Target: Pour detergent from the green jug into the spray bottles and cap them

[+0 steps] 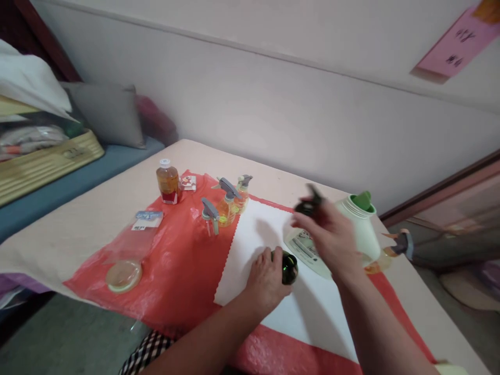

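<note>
My left hand [269, 278] is wrapped round a dark green glossy bottle [289, 268] above a white sheet [242, 260]. My right hand [332, 234], somewhat blurred, is raised to the upper right and grips a dark spray head [310, 204], apart from the bottle. A pale green jug [359, 229] stands beside my right forearm, with a green piece in its open mouth. Left of that forearm, a pale surface with a printed label [305, 245] shows; whether it belongs to the jug is hidden.
Several spray bottles [226, 208] stand left of the sheet on red plastic [175, 265]; another [385, 258] is right of the jug. An amber bottle [169, 182], a clear packet [140, 229] and a round lid [124, 276] are farther left. A wall [253, 104] rises behind.
</note>
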A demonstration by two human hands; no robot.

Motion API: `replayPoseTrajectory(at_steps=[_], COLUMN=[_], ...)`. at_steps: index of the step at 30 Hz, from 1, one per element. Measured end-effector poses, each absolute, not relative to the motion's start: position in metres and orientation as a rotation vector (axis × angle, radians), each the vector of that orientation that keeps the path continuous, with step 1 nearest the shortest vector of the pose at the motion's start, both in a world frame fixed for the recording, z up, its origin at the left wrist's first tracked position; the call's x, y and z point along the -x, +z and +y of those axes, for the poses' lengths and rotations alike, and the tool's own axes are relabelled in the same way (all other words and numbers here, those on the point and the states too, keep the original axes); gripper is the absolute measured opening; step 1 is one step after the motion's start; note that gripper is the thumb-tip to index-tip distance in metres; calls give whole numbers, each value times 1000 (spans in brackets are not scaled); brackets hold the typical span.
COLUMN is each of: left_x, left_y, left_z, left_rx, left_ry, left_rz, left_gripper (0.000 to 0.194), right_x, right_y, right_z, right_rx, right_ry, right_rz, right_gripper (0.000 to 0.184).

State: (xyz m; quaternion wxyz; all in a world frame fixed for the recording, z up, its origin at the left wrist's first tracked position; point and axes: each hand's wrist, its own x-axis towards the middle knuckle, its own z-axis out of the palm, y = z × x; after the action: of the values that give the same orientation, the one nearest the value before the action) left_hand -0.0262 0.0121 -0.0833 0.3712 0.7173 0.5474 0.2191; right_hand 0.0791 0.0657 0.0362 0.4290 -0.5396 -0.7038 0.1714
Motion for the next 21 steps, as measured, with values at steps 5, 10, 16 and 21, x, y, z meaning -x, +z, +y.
replayPoseTrajectory(at_steps=[5, 10, 16, 21], left_x=[28, 26, 25, 28], left_y=[-81, -86, -92, -93], left_z=[10, 7, 8, 11], left_rx=[-1811, -1819, -1817, -1791], left_ry=[582, 606, 649, 627], left_rz=[1377, 1390, 1412, 1380], left_gripper=[85, 87, 89, 91], right_x=[-126, -124, -115, -119], right_y=[30, -6, -24, -26], right_z=[-5, -10, -4, -8], right_rx=[1105, 1143, 1186, 1131], right_ry=[565, 682, 801, 675], right_rz=[-1009, -1003, -1133, -1102], right_gripper=[25, 25, 23, 29])
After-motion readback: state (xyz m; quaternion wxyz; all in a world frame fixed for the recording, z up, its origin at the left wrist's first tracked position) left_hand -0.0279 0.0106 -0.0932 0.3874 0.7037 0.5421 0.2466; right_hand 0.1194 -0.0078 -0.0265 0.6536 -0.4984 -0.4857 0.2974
